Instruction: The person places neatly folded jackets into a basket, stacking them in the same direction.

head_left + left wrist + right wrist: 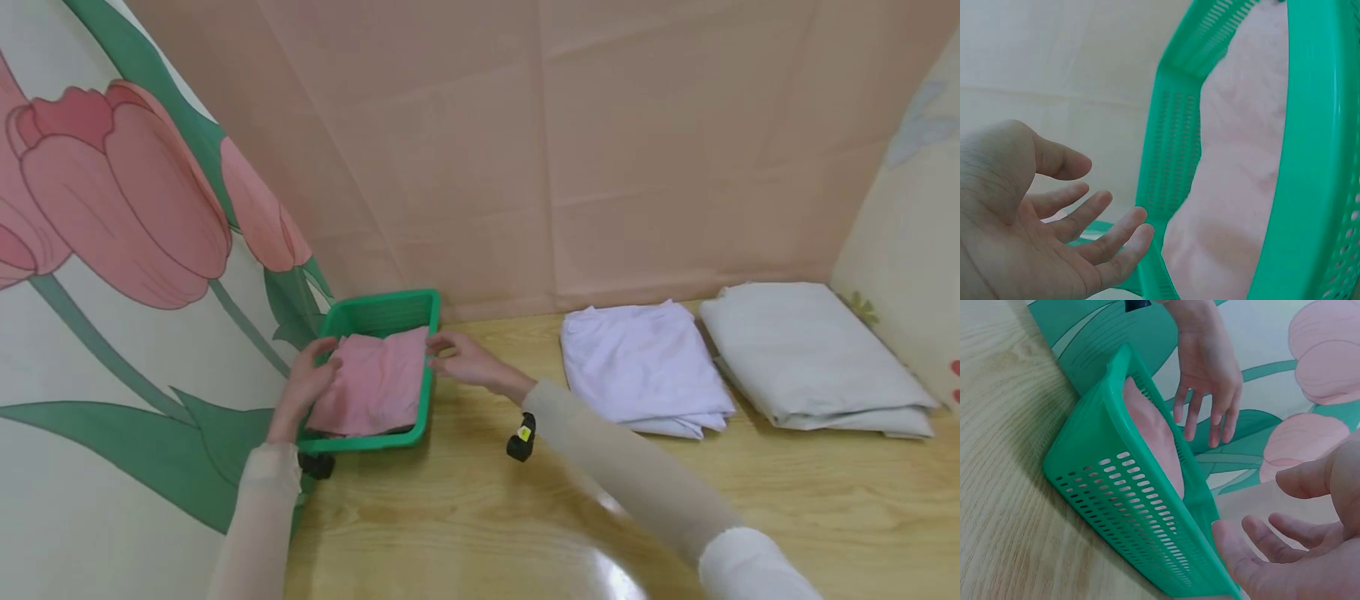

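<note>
A folded pink cloth (378, 383) lies inside a green plastic basket (367, 443) with slotted walls. My left hand (306, 385) hovers at the basket's left rim, fingers spread and loosely bent, holding nothing. Over the right rim is my right hand (468, 362), its thumb and fingers parted with nothing between them. In the left wrist view, the left hand (1041, 219) has its fingertips close to the basket's rim. The right wrist view shows the right hand (1304, 537) beside the rim, with the left hand across from it.
To the right on the wooden surface (480, 517) lies a folded lavender cloth (637, 362). Beside it is a larger folded grey-white cloth (810, 354). A tulip-patterned panel (135, 208) stands close along the basket's left side, and a plain pinkish-brown sheet (600, 150) hangs behind.
</note>
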A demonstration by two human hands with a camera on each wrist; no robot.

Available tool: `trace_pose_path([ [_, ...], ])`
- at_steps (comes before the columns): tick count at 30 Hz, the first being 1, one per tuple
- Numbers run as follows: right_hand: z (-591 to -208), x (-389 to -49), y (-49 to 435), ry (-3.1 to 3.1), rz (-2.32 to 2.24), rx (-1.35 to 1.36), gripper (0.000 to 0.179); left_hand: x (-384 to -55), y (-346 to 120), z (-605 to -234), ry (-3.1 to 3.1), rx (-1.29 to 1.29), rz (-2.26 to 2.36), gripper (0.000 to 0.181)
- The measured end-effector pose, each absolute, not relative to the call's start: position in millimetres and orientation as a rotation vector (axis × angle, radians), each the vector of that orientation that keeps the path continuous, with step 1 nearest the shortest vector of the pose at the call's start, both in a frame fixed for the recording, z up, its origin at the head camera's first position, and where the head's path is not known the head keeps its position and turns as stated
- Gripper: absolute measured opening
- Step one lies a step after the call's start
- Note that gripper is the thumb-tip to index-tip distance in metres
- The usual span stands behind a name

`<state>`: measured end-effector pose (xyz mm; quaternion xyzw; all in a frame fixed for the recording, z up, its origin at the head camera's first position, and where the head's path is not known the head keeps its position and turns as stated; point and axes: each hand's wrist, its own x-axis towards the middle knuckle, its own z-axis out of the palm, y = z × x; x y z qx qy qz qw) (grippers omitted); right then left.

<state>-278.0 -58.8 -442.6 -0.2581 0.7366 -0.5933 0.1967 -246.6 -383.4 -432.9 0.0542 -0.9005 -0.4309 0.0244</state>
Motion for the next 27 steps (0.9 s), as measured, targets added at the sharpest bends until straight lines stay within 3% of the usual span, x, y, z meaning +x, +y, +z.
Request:
trace_pose_path([
  [8, -445.6, -279.3, -31.0, 2.04, -1.775, -0.7, 0.038, -242.9, -366.1, -427.6, -2.773, 0.069, -1.331, 0.053],
  [27, -439.7, -274.3, 21.6, 2.026, -1.947, -0.6, 0.034, -240.8, -327.9, -436.5, -2.793, -0.028, -1.328, 0.053],
])
